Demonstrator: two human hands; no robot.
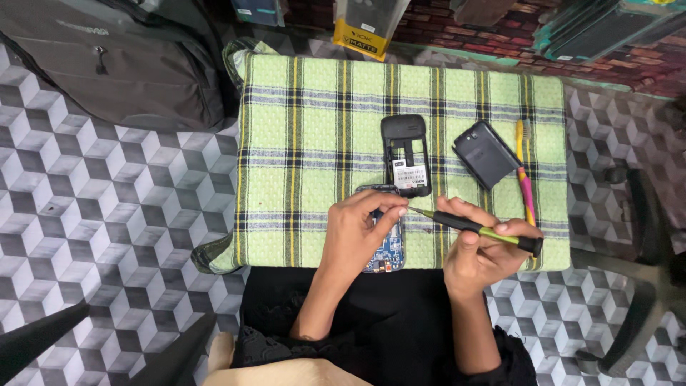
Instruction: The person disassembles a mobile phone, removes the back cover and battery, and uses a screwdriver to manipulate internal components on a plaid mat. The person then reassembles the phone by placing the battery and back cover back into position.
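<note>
Green-handled screwdriver (475,229), pinched in the right hand (477,256), should stay square to the screw with light pressure while the left hand (355,230), fingers closed on the phone board (389,246), pins it flat on the near cloth (300,143).

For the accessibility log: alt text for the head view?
The left hand steadies an opened phone on a green checked cloth while the right hand holds a screwdriver to it. A black phone frame, back cover and toothbrush lie beyond.
</note>
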